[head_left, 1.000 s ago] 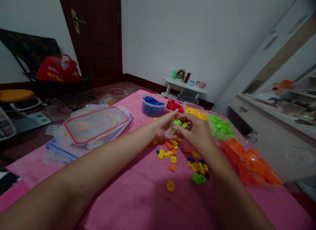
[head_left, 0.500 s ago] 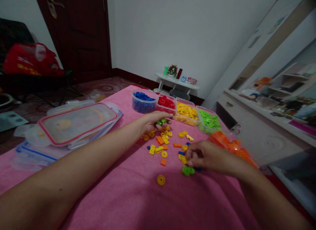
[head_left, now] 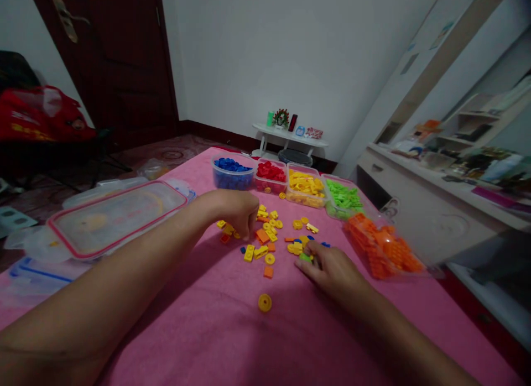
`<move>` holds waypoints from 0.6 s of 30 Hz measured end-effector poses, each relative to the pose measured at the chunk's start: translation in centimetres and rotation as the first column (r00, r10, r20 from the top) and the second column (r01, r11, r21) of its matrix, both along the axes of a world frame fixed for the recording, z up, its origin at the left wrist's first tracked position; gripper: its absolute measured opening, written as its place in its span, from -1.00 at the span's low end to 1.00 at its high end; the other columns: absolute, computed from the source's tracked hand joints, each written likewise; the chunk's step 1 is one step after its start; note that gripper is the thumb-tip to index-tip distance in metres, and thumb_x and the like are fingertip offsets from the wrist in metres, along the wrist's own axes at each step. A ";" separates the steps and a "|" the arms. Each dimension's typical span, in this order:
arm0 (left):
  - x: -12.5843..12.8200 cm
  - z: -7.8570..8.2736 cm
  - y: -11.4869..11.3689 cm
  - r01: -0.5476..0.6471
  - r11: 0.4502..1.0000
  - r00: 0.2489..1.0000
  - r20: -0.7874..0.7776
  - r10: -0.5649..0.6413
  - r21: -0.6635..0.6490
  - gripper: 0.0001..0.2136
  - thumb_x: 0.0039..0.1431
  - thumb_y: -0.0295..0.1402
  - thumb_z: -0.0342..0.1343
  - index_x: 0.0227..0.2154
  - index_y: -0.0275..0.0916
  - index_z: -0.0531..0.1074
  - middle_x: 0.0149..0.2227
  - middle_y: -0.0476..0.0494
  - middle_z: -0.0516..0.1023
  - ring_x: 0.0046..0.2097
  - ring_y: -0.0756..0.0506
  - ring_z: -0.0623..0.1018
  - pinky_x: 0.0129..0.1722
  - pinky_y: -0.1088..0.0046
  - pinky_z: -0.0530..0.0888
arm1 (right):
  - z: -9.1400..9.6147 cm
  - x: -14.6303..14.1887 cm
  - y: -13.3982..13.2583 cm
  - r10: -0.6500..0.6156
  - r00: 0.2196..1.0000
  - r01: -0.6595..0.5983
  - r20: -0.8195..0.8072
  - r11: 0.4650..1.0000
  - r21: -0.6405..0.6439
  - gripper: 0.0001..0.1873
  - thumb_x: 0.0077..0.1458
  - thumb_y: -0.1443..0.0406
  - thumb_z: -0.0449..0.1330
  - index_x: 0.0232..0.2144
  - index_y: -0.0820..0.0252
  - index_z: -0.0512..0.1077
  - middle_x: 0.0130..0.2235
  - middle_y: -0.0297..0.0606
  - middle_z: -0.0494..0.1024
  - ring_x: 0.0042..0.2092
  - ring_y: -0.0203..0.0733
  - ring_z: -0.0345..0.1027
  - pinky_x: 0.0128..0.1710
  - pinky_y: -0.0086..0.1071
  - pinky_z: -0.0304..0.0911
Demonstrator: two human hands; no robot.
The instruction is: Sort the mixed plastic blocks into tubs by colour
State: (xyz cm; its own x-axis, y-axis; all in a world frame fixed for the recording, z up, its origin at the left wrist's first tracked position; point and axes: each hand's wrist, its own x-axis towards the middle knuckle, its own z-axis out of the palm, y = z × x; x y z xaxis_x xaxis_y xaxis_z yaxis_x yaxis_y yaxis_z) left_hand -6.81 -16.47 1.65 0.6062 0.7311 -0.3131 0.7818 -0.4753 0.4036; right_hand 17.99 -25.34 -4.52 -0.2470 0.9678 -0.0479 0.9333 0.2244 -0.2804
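Loose small plastic bricks (head_left: 269, 239), yellow, orange, blue and green, lie scattered on the pink cloth (head_left: 232, 330). My left hand (head_left: 234, 210) hovers knuckles-up over their left side, fingers curled closed; green pieces were in it a moment ago but are hidden. My right hand (head_left: 329, 267) rests on the cloth at the right side of the pile, fingers pinched on a green brick (head_left: 306, 257). A single yellow round piece (head_left: 264, 302) lies apart, nearer to me.
Behind the pile stand tubs of sorted bricks: blue (head_left: 231, 172), red (head_left: 270, 176), yellow (head_left: 305, 188), green (head_left: 343, 199), and orange (head_left: 379, 249) at right. Clear lids (head_left: 112, 214) are stacked at left. A white cabinet (head_left: 435, 209) borders the right side.
Both hands met over green pieces, then parted. My left hand closed and turned knuckles-up over the pile's left. My right hand dropped to the pile and pinched a green brick.
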 end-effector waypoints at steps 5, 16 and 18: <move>2.3 0.3 -2.0 0.106 0.990 0.950 -0.304 -0.074 0.092 -0.84 -0.33 -0.44 0.28 -0.54 -0.22 0.60 -0.58 -0.09 0.53 -0.61 0.00 0.35 -0.56 0.50 0.23 | 0.5 1.4 0.9 -0.019 1.000 0.019 0.004 0.999 -0.032 -0.76 -0.01 0.11 0.13 -0.43 0.18 0.32 -0.54 -0.34 0.38 -0.50 -0.28 0.21 -0.53 -0.44 -0.11; 1.6 0.2 -1.7 0.132 0.982 0.965 -0.245 -0.097 0.131 -0.87 -0.15 -0.37 0.14 -0.59 -0.32 0.54 -0.62 -0.12 0.48 -0.60 0.00 0.35 -0.59 0.51 0.20 | 2.8 -1.7 0.2 -0.038 0.906 -0.009 -0.422 0.994 -0.109 -0.87 -0.10 0.29 0.20 -0.42 0.19 0.35 -0.56 -0.39 0.35 -0.54 -0.32 0.23 -0.55 -0.46 0.04; 0.6 0.7 -0.6 0.048 0.990 0.999 0.000 -0.048 0.131 -0.88 -0.14 -0.38 0.12 -0.58 -0.31 0.52 -0.62 -0.07 0.46 -0.59 0.04 0.33 -0.59 0.54 0.19 | 3.6 -3.0 1.0 -0.126 0.702 0.039 -0.701 0.990 -0.138 -0.77 -0.09 0.24 0.22 -0.33 0.18 0.33 -0.54 -0.42 0.35 -0.56 -0.33 0.27 -0.57 -0.47 0.11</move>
State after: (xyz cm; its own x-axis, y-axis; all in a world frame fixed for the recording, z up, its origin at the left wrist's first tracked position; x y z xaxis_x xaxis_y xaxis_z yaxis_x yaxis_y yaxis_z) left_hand -6.21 -17.04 2.33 0.6422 0.7359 -0.2147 0.7558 -0.5610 0.3377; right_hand 15.01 -24.36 -0.94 -0.1699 0.9854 0.0056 0.4647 0.0852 -0.8813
